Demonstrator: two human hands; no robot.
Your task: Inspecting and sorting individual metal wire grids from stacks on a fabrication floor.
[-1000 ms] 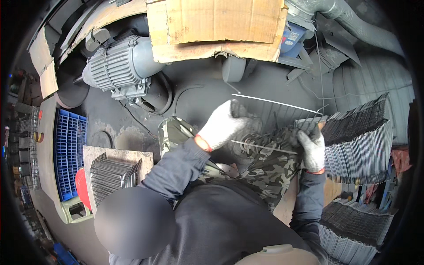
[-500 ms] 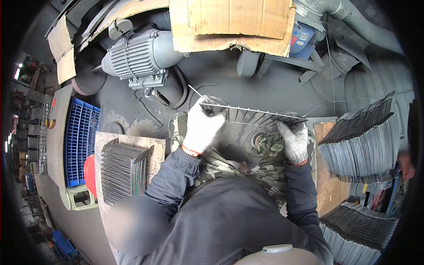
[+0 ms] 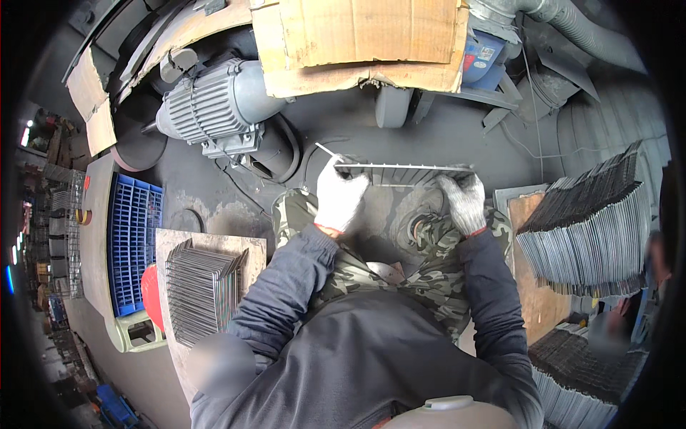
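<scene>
A thin metal wire rack [image 3: 404, 167], with a row of small bar ends along its edge, spans the space between my hands above my knees. Wearing a white work glove, my left hand [image 3: 341, 196] is closed round its left end, where a bent rod sticks up past the fingers. My right hand [image 3: 463, 200], in a matching glove, grips the right end with the thumb underneath. The fingertips of both gloves look dark, and the far sides of the fingers are partly hidden.
A stack of wire racks [image 3: 204, 293] stands on a board at left; taller stacks [image 3: 582, 236] fill the right. Ahead are a grey electric motor [image 3: 207, 104], a cardboard sheet [image 3: 364, 43] and a duct [image 3: 593, 32]. A blue plastic crate [image 3: 134, 243] sits far left.
Both hands have drawn slightly closer together, still holding the rack. It now appears more level and edge-on, its right end raised. The whole view has shifted slightly.
</scene>
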